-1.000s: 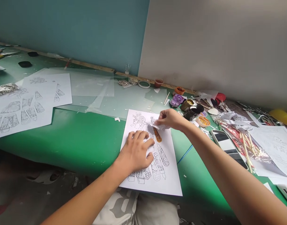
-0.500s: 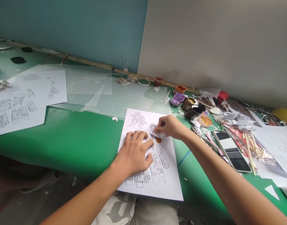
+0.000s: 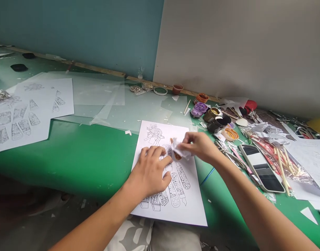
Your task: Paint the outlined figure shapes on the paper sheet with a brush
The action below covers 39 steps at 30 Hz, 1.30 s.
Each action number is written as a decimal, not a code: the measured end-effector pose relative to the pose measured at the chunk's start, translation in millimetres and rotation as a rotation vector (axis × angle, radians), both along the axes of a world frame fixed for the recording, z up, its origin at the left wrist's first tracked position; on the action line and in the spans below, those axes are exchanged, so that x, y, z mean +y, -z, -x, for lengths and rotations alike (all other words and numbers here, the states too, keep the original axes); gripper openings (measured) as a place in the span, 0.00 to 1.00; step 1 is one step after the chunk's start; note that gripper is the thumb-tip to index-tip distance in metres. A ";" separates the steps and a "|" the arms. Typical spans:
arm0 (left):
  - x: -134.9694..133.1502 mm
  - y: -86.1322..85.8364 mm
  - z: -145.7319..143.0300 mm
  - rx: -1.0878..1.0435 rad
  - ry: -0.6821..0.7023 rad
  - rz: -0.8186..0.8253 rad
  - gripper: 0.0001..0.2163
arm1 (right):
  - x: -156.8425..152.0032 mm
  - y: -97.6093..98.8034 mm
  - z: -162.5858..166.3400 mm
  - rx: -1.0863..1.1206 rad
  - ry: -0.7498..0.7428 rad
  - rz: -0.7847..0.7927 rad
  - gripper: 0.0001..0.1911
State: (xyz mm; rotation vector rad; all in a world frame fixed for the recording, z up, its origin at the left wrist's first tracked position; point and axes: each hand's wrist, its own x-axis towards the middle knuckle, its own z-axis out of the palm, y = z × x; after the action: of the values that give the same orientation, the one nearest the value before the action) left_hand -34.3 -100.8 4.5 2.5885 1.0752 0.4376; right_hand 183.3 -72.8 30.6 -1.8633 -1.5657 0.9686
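A white sheet with black line drawings (image 3: 193, 209) lies at the table's front edge, its near end over my lap. My left hand (image 3: 150, 170) rests on it palm down, fingers spread and slightly bent. In my right hand (image 3: 198, 144), pinched between thumb and fingers, is a crumpled white tissue (image 3: 181, 150). The tissue is at the sheet's upper right, beside a drawn shape coloured orange-brown (image 3: 178, 156), and hides part of it. A thin blue stick (image 3: 208, 176) lies right of the sheet, partly under my right forearm.
Open paint jars, among them a purple jar (image 3: 199, 109) and a black jar (image 3: 217, 124), stand at the right. Beyond my right forearm are a phone (image 3: 261, 168) and wooden sticks (image 3: 282, 170). Clear plastic sheets (image 3: 139, 108) lie behind; more drawings (image 3: 60, 104) are at the left.
My right hand has shifted slightly right with the tissue, and more of the orange-brown patch shows. My left hand stays in place on the sheet.
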 end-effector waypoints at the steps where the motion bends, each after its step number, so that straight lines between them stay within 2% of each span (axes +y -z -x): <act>1: 0.1 0.3 -0.2 0.000 -0.001 0.002 0.13 | -1.6 -0.4 -4.6 0.118 0.070 -0.059 0.21; 4: 0.1 1.1 -0.2 -0.007 0.004 0.000 0.12 | -8.6 -0.6 -14.9 0.425 0.262 -0.228 0.27; 6: -0.3 1.3 0.3 -0.011 0.004 0.000 0.12 | -15.5 0.3 -14.9 0.541 0.288 -0.265 0.27; 14: -0.2 -0.2 2.2 -0.035 0.013 -0.015 0.11 | -46.9 -0.5 19.7 0.900 0.223 -0.169 0.18; 18: 0.2 1.5 2.2 -0.065 0.025 -0.050 0.10 | -51.0 -2.4 20.4 0.997 0.262 -0.133 0.17; 21: 0.3 3.6 2.4 -0.106 0.041 -0.082 0.08 | -47.6 -1.8 9.1 0.882 0.328 -0.190 0.12; 24: 0.7 5.1 2.3 -0.137 0.044 -0.115 0.08 | -41.0 -0.4 -3.2 0.633 0.379 -0.257 0.12; 26: 1.3 5.9 1.9 -0.142 0.041 -0.134 0.08 | -35.7 1.0 -7.9 0.467 0.360 -0.301 0.11; 32: 1.9 8.6 2.2 -0.208 0.048 -0.202 0.09 | -17.2 10.5 -3.1 0.158 0.113 -0.323 0.05; 37: 1.4 9.5 2.7 -0.226 0.037 -0.211 0.09 | -8.8 25.0 8.4 -0.318 -0.121 -0.412 0.14; 39: 1.4 9.5 2.7 -0.226 0.035 -0.208 0.09 | -7.1 26.5 8.0 -0.449 -0.206 -0.446 0.15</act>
State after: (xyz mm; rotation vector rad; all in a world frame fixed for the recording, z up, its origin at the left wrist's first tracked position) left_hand -37.1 -99.4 -5.0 2.6477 0.9492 0.8518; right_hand 175.3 -80.0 4.1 -1.6867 -2.0636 0.2367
